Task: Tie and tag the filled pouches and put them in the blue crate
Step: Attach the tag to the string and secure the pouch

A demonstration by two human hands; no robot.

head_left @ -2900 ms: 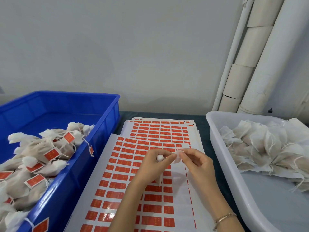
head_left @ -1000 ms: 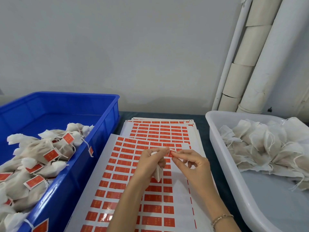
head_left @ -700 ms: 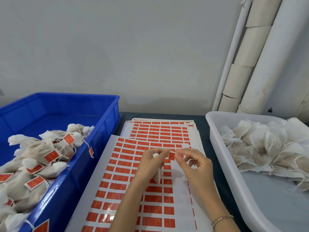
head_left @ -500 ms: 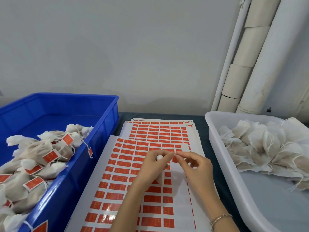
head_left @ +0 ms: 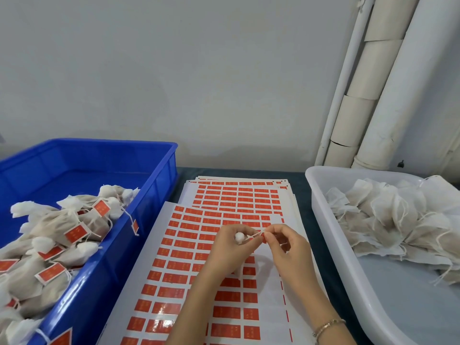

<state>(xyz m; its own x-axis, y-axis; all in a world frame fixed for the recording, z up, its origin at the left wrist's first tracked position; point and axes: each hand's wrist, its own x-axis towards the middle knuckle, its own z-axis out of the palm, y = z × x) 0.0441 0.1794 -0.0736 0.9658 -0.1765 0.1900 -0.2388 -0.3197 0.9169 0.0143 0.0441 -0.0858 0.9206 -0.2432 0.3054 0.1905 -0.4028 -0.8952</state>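
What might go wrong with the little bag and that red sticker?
The red tag is tiny and pinched by the right hand, so it might fold crooked or miss the thin string. The left hand grips the pouch near its top, so a hard tug might slip it free.

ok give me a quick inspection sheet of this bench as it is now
surface: dark table, mostly covered by stacked sticker sheets
job's things: blue crate at left holds tagged pouches; white tub at right holds untagged pouches
clutter: nothing seen
hands: left hand grips a pouch; right hand pinches a red tag on its string; bracelet on the right wrist
cables: nothing seen
surroundings: grey wall; pale pipes at right rear
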